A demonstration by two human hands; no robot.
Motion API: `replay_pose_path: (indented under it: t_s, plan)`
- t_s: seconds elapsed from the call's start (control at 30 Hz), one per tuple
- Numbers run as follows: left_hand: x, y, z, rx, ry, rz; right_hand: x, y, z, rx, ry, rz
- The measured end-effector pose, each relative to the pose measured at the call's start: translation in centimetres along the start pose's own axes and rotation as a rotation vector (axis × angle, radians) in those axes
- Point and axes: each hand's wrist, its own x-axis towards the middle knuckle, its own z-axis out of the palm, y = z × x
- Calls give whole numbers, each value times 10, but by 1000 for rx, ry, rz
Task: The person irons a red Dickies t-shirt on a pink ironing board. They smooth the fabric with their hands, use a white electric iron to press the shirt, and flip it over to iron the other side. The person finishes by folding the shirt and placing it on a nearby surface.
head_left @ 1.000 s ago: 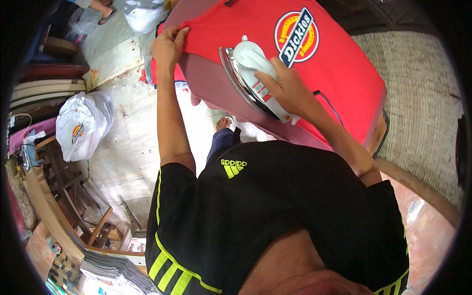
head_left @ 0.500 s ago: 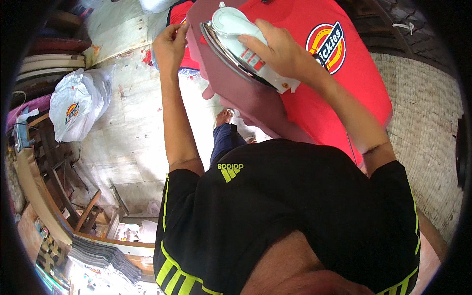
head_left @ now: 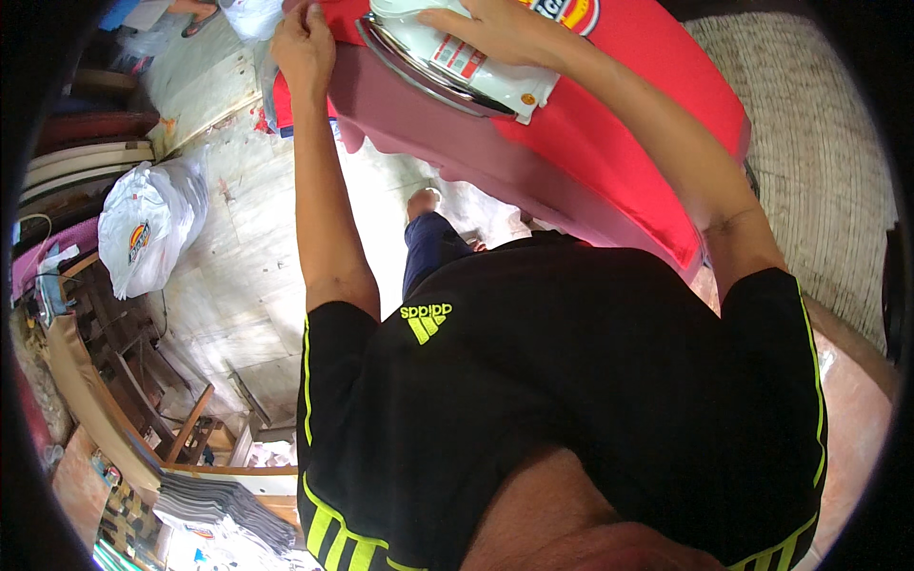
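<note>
My right hand (head_left: 495,33) is closed around the handle of a white clothes iron (head_left: 486,81), cut off partly by the top edge of the view. The iron's shiny metal base is down over a mauve-covered ironing board (head_left: 400,114). A red shirt (head_left: 647,124) with a round printed emblem lies over the board's right side. My left hand (head_left: 303,48) is at the board's left edge. Its fingers are pinched at red cloth beside the iron, and the fingertips are nearly cut off by the view's edge.
A stuffed white plastic bag (head_left: 143,228) stands on the tiled floor at left. More red cloth (head_left: 283,105) shows below the board's left edge. Stacked folded grey garments (head_left: 224,509) lie at lower left. A woven mat (head_left: 809,162) covers the right side. Another person's foot (head_left: 198,19) shows at top left.
Both hands and the iron sit higher and farther left in the view, which has itself shifted. Red cloth now shows between my left hand and the iron, where mauve cover showed before.
</note>
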Motion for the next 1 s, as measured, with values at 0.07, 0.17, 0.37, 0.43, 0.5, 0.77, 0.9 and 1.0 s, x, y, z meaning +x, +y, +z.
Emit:
replay_pose_path:
  t_s: [0.07,0.17,0.37,0.43,0.5,0.77,0.9,1.0]
  plan:
    - [6,-17,18,250,0,120,-30,19,-2,-40,21,11]
    - [-3,-29,44,496,204,229,-75,54,0,-115,60,0]
    - [-9,3,34,620,227,207,-160,52,5,6,168,75]
    - [-5,-12,37,549,242,203,-168,54,5,32,173,90]
    - [-1,-17,38,467,195,179,-166,51,4,60,140,156]
    - [21,-21,23,98,-15,-126,-74,33,8,30,87,106]
    - [32,-43,8,-235,-158,-265,-19,0,10,16,27,60]
    - [31,-36,-1,-436,-255,-324,17,-5,16,4,11,38]
